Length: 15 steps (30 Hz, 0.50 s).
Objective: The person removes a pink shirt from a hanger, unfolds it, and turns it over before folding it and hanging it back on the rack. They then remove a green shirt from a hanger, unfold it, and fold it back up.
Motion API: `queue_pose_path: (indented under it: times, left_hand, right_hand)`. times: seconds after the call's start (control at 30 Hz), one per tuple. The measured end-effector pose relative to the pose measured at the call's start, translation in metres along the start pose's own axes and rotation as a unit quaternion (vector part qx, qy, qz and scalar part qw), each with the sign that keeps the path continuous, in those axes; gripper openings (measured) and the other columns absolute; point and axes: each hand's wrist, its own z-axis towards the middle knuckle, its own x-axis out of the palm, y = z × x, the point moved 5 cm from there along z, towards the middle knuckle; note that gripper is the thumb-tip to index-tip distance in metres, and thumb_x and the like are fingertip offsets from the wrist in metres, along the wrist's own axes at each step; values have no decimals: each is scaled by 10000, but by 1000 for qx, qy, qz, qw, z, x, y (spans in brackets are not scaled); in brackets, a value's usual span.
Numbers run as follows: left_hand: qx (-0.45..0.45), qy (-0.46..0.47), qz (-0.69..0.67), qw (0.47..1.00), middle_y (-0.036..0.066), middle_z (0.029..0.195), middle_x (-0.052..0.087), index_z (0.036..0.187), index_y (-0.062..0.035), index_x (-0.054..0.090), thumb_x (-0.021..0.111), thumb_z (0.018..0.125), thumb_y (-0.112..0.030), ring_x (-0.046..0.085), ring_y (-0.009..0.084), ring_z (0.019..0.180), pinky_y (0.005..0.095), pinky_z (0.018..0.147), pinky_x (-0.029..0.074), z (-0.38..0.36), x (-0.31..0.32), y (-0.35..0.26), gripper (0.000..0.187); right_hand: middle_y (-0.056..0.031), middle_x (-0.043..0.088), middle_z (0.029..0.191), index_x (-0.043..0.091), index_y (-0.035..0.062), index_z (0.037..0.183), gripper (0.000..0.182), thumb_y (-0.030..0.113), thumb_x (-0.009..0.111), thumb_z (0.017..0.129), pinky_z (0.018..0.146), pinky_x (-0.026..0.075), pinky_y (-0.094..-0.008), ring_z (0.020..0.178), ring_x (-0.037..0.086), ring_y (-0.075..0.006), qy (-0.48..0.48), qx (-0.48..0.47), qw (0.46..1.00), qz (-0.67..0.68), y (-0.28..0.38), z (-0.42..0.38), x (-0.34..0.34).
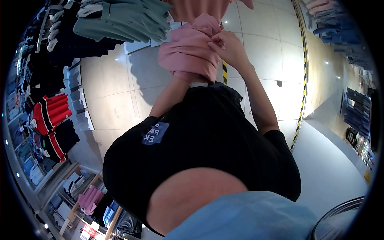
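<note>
A bunched pink garment (188,52) hangs in soft folds in front of my chest. My right hand (226,47) pinches the fabric at its upper right side, with thumb and fingers pressed together. From the left, my left forearm (170,96) runs up into the lower end of the garment. The cloth covers my left hand, so its fingers do not show. Just beyond, more pink clothing (200,8) reaches the top edge of the view, close against the bunched piece.
Green garments (124,20) hang at the upper left, above dark ones. Red and black striped clothes (52,114) hang farther left. Folded stacks (90,200) fill shelves at lower left. A white counter (324,160) stands at right, and yellow-black tape (305,68) crosses the tiled floor.
</note>
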Motion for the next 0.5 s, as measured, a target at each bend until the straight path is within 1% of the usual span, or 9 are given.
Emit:
queue_pose_path:
  times: [0.03,0.13,0.23,0.33,0.43,0.5]
  left_hand:
    - [-2,-1,2,1000,117,1032,602,1147,-74,584,623,869,-175,611,265,1012,378,886,483,-1,0,1,298]
    - [-2,-11,4,1000,115,1015,606,1135,-76,590,625,864,-179,611,262,1003,376,877,482,-6,-3,3,292]
    - [-2,-14,7,1000,113,998,609,1123,-77,596,626,858,-183,612,260,993,375,868,482,-7,-5,4,287]
    - [-3,-16,12,1000,110,981,613,1111,-78,602,628,853,-188,613,257,983,374,859,481,-12,-5,6,281]
    - [0,-22,19,1000,108,964,616,1099,-80,608,630,847,-192,613,255,974,372,850,480,-12,-7,6,276]
    - [3,-26,22,999,107,952,619,1091,-81,612,631,843,-195,614,253,967,371,844,480,-11,-7,6,273]
  right_hand:
    - [-116,701,946,706,42,990,214,189,771,849,815,540,-362,867,666,-288,8,14,1000,20,-2,0,4]
    - [-115,710,922,677,28,1012,177,171,725,919,763,541,-331,809,672,-215,1,-4,997,72,-2,-1,8]
    - [-89,702,892,637,12,1048,175,176,660,992,758,526,-300,832,654,-140,-45,27,972,230,4,6,3]
    - [-49,686,929,611,6,1085,183,181,609,1034,791,502,-264,883,613,-88,-40,63,975,208,9,10,1]
    - [-12,655,945,617,31,1050,141,165,637,1010,784,462,-229,879,570,-71,-51,59,939,336,3,20,13]
    - [-3,625,893,607,39,1040,143,163,656,990,767,463,-233,841,559,-72,-13,113,906,408,-3,23,18]
